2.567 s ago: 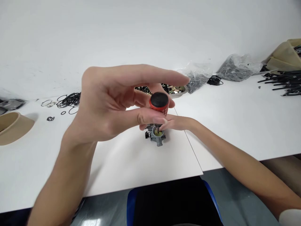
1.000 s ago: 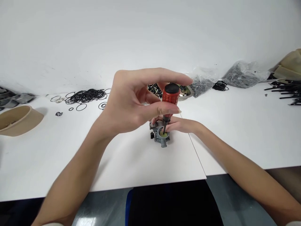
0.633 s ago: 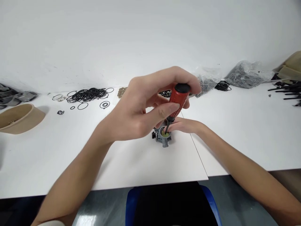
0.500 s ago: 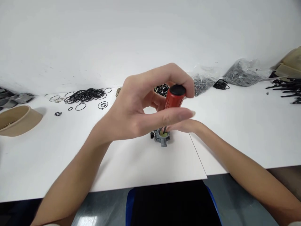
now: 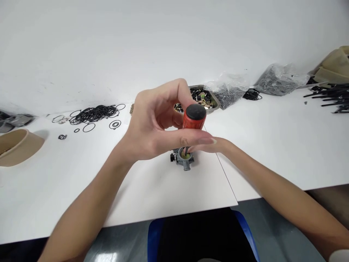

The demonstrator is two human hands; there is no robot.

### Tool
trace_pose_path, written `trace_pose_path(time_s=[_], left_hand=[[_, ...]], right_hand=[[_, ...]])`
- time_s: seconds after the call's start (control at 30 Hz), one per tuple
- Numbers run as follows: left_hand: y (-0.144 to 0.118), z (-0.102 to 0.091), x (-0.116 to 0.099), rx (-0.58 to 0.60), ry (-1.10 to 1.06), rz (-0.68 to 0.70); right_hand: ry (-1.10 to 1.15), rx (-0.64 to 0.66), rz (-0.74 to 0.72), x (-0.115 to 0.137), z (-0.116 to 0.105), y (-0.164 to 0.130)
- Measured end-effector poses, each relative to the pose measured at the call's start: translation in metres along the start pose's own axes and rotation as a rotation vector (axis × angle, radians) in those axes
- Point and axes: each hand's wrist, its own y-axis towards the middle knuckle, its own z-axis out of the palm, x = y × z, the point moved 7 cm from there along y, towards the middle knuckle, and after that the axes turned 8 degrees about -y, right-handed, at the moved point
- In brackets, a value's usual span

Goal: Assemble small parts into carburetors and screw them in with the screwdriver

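A screwdriver (image 5: pixel 192 123) with a red handle and black end cap is gripped between the thumb and bent fingers of my left hand (image 5: pixel 152 125). Its shaft points down into the round bore of a small grey carburetor body (image 5: pixel 186 166), where a yellowish disc shows. My right hand (image 5: pixel 208 146) reaches in from the right and holds the carburetor from its far side; a fingertip is at the bore beside the shaft. Most of the right fingers are hidden behind my left thumb. A black knob (image 5: pixel 172 157) sticks out on the carburetor's left side.
Black rubber rings (image 5: pixel 94 114) lie in a heap at the back left, near a tan bin (image 5: pixel 32 145). Behind my hands stands a metal tray (image 5: pixel 216 102) of small parts. Plastic bags (image 5: pixel 280 80) and black rod-like parts (image 5: pixel 332 92) lie to the right.
The screwdriver handle has shifted left and tilted more upright, with my left fingers curled differently round it. More of the metal tray shows. The whole view has moved slightly.
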Motion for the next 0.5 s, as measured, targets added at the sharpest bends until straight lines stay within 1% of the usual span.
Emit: trace_pose_path(time_s=[0.2,0.27,0.37,0.43,0.5], left_hand=[[-0.001,0.001,0.002,0.010,-0.046,-0.103],[-0.001,0.003,0.002,0.038,-0.048,-0.136],[-0.003,0.012,-0.002,0.163,-0.044,-0.142],[-0.005,0.019,-0.007,0.265,-0.063,-0.127],[-0.006,0.021,-0.008,0.304,-0.067,-0.125]], right_hand=[[0.026,0.015,-0.016,0.003,0.003,0.001],[0.022,-0.001,-0.048,0.008,0.003,0.001],[0.032,0.010,-0.099,0.017,0.003,0.001],[0.033,0.071,-0.105,0.021,0.006,0.000],[0.023,0.115,-0.092,0.022,0.009,-0.001]])
